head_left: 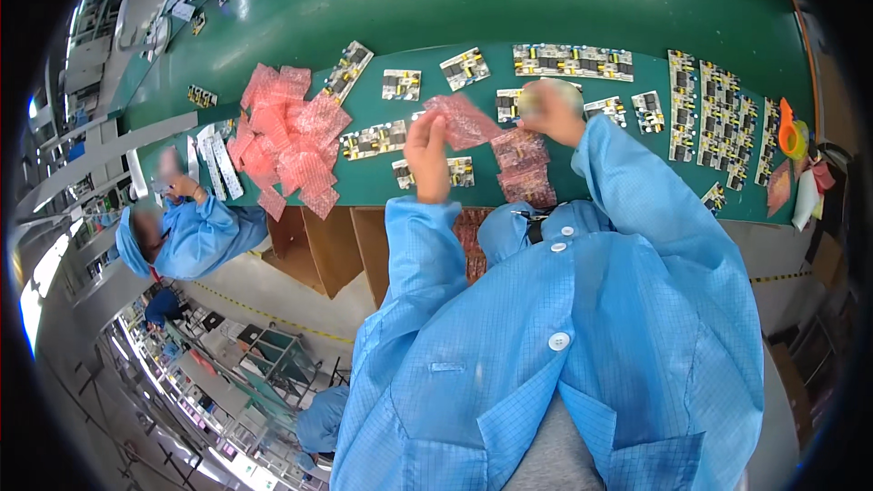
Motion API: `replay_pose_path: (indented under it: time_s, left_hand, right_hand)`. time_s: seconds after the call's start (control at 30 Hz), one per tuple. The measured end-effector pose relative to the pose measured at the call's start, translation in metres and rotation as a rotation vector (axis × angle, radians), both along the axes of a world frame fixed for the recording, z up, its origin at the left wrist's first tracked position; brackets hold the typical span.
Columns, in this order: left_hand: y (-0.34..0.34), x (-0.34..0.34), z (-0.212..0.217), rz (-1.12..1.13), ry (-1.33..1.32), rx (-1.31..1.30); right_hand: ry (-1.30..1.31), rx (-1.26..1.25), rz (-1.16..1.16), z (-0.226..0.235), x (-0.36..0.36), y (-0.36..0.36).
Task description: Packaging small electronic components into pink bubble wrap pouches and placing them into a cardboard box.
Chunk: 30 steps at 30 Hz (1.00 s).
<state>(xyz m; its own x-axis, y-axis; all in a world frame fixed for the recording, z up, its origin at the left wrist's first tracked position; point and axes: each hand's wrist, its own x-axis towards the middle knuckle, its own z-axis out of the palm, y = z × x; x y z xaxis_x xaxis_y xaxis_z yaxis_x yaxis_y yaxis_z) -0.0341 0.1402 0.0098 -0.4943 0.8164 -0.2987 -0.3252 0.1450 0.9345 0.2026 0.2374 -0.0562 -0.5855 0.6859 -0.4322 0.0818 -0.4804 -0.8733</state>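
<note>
In front of me, my left hand (pixel 427 156) pinches the edge of a pink bubble-wrap bag (pixel 464 121) between thumb and fingers. Whether anything lies inside the bag I cannot tell. My right hand (pixel 555 114) is curled around a pale, yellowish round thing (pixel 571 91), too blurred to name its kind. A circuit board (pixel 507 106) lies just left of that hand. Below it, several filled pink bubble-wrap bags (pixel 525 168) are piled near the table's front edge. Another circuit board (pixel 461 172) rests beside my left hand.
A heap of pink bubble-wrap bags (pixel 293 132) covers the left of the green table (pixel 436 27). Rows of circuit boards (pixel 723 118) lie at the right, near an orange-handled tool (pixel 787 127). A co-worker in blue (pixel 205 232) works at the left. Cardboard boxes (pixel 332 255) stand below the edge.
</note>
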Motion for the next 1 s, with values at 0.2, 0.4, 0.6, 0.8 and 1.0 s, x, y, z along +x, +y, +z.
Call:
replay_pose_path:
  time_s: [0.2,0.4,0.6,0.8,1.0]
  left_hand:
    - [0.006,0.019,-0.068,-0.107,0.051,-0.271]
    - [0.021,0.058,-0.039,-0.423,1.030,-0.063]
    - [0.031,0.077,-0.058,-0.585,1.096,-0.187]
    - [0.042,0.072,-0.065,-0.599,1.168,-0.088]
    - [0.050,0.080,-0.073,-0.565,1.087,-0.246]
  right_hand:
    - [0.048,-0.106,-0.198,0.023,0.037,-0.020]
    - [0.036,-0.105,-0.240,-0.002,0.061,-0.034]
    - [0.004,0.058,-0.151,-0.008,0.060,-0.034]
    - [-0.090,-0.019,-0.120,-0.009,0.068,-0.030]
    - [-0.088,-0.042,-0.184,0.010,0.063,-0.022]
